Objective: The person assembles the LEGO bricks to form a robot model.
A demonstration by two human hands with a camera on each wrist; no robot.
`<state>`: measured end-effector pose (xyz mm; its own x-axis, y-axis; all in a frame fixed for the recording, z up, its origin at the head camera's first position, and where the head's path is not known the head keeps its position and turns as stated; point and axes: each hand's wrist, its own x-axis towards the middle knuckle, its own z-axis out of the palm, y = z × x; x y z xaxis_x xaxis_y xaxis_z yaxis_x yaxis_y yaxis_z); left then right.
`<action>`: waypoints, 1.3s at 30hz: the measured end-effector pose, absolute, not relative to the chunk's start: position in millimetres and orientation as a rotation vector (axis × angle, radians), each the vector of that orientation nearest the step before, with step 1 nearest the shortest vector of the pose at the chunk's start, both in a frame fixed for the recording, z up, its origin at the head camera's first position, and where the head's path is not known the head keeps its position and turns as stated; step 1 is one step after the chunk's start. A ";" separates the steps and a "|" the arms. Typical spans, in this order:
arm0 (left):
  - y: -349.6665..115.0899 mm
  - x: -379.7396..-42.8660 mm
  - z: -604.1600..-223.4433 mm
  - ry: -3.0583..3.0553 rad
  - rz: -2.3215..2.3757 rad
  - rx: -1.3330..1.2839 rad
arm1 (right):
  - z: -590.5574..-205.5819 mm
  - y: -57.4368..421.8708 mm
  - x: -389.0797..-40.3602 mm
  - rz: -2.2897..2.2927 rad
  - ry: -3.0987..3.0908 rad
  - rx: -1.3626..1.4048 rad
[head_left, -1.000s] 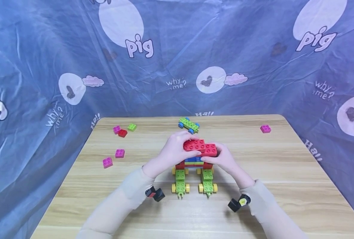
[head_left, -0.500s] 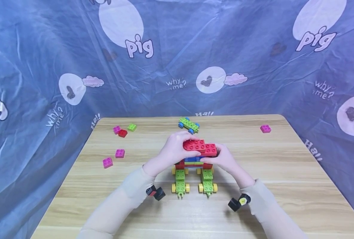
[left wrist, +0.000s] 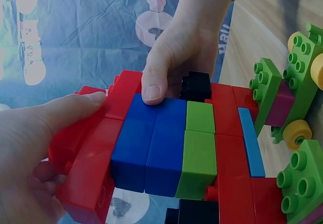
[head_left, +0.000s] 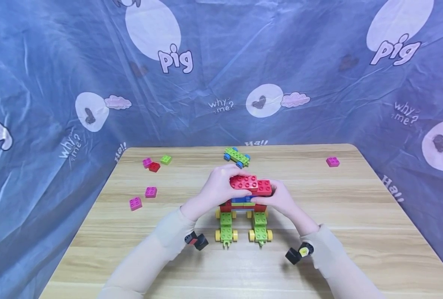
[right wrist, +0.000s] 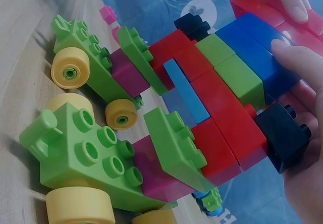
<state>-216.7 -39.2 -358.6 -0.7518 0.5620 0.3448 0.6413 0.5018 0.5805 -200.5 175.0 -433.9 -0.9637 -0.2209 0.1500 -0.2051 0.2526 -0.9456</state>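
Note:
A toy-brick model stands upright mid-table. Its top is red bricks, with blue bricks and lime bricks beneath, then more red ones. Black bricks jut from both sides. Two green wheeled bases with yellow wheels carry it, purple bricks between. My left hand grips the upper red brick from the left, thumb across its near face. My right hand holds the model's right side, thumb pressed on a blue brick. Its other fingers are mostly hidden behind.
A green wheeled base with blue wheels lies behind the model. Loose pink bricks, a red brick and a lime brick lie at left. Another pink brick sits at far right. A blue printed cloth surrounds the table.
Both hands keep their hold and the model stays in place. Only a very slight shift of the head view and the left wrist shows.

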 end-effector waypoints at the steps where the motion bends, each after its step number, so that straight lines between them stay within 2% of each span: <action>1: -39.2 -216.5 -358.8 -2.627 -1.086 -1.050 | -433.9 175.2 -200.5 -1.865 2.475 -0.418; 39: -44.7 -221.1 -354.1 -2.705 -1.116 -1.001 | -436.8 176.6 -203.5 -1.809 2.533 -0.407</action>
